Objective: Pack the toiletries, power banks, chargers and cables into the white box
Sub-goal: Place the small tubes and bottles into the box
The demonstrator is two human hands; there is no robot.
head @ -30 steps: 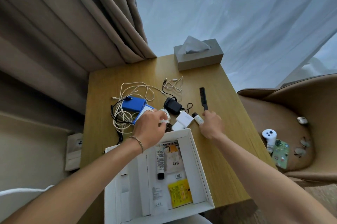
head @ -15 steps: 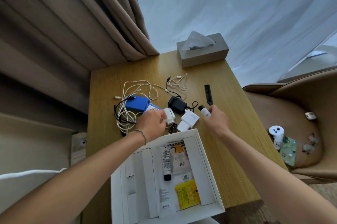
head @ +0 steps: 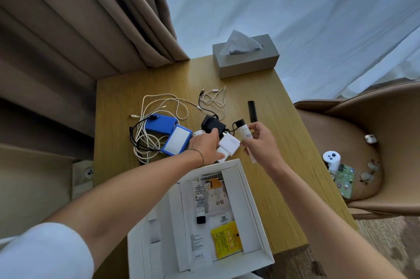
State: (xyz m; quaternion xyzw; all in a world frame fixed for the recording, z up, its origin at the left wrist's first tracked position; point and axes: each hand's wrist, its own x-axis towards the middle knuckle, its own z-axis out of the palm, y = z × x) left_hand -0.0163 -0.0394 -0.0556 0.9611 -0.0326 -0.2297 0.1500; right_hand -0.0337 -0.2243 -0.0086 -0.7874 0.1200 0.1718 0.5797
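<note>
The white box lies open at the table's near edge; inside are a white tube with a black cap, pale sachets and a yellow packet. Just beyond the box, my left hand grips a white charger block. My right hand holds a small white bottle with a black cap above the table. Two blue power banks lie left of my hands, with tangled white and black cables around them. A black charger sits behind the white one.
A black comb lies right of the chargers. A thin white cable is farther back, and a grey tissue box stands at the far edge. A tan chair with small items is on the right. Curtains hang on the left.
My right hand has lifted the small bottle off the table. My left hand has shifted right from a small round white adapter onto the white charger block.
</note>
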